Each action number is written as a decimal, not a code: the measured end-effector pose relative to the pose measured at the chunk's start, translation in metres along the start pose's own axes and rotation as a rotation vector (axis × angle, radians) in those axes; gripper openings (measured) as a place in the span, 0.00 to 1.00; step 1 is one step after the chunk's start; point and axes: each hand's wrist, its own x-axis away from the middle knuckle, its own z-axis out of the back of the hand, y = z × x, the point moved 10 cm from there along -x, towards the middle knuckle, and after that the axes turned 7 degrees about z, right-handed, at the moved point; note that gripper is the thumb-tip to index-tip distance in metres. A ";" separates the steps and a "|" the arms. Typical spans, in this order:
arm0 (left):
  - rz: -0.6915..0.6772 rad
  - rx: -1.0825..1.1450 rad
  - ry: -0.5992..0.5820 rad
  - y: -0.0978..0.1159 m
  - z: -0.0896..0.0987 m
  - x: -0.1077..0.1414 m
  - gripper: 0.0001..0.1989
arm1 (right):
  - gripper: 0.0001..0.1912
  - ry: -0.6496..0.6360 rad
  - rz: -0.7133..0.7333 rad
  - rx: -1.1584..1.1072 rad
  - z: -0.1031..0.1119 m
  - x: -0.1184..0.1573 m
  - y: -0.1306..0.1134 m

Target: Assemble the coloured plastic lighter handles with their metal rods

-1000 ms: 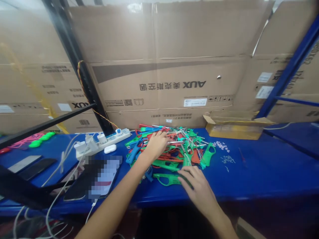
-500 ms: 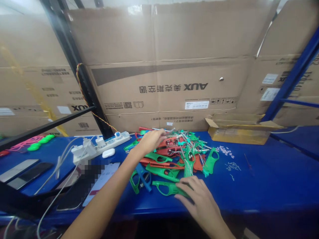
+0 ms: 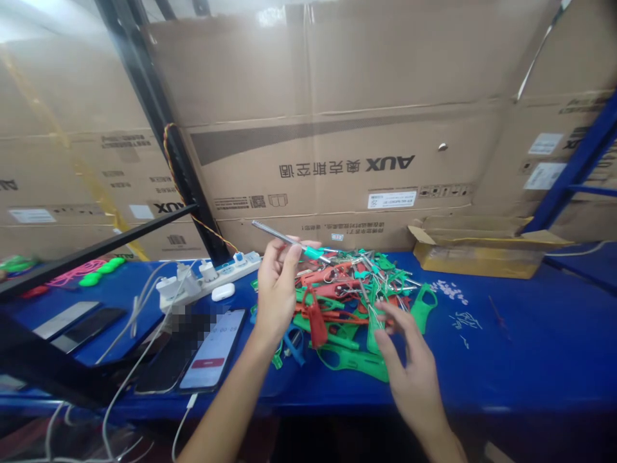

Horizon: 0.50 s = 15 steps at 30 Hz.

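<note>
My left hand (image 3: 278, 283) is raised over the left side of a heap of lighter parts, its thumb and fingers closed on a metal lighter tube (image 3: 274, 233) with a green collar. The tube tilts, its far end pointing up and left. Beneath it, a red lighter part (image 3: 315, 321) stands out in front of the heap; I cannot tell whether it hangs from the tube. My right hand (image 3: 409, 360) hovers at the near right side, fingers apart and holding nothing visible. Just left of it lies a green lighter casing (image 3: 354, 361) with a looped grip.
Small pink pieces (image 3: 450, 290), thin wire bits (image 3: 466, 320) and a slim red tool (image 3: 499, 315) lie to the right. Behind them stands an open cardboard box (image 3: 482, 254). Leftward are a power strip (image 3: 212, 280), a white earphone case (image 3: 223, 292) and phones (image 3: 214, 354) with cables.
My left hand has come up out of the heap with the metal lighter tube. My right hand has left the green casing and moved up and right. The view has shifted slightly.
</note>
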 end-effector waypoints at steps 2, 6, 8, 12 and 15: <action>0.029 0.061 -0.005 -0.004 -0.004 0.012 0.08 | 0.20 -0.038 -0.027 -0.102 -0.008 -0.015 -0.013; 0.105 0.114 0.017 -0.023 -0.007 0.033 0.08 | 0.20 -0.130 -0.006 -0.244 -0.026 -0.040 -0.035; 0.141 0.128 0.042 -0.035 -0.006 0.038 0.09 | 0.15 -0.141 -0.001 -0.238 -0.033 -0.045 -0.037; 0.224 0.103 0.008 -0.053 -0.003 0.044 0.12 | 0.09 -0.148 -0.039 -0.285 -0.046 -0.046 -0.028; 0.238 -0.205 -0.043 -0.062 0.012 0.083 0.12 | 0.08 -0.172 -0.102 -0.334 -0.044 -0.036 -0.021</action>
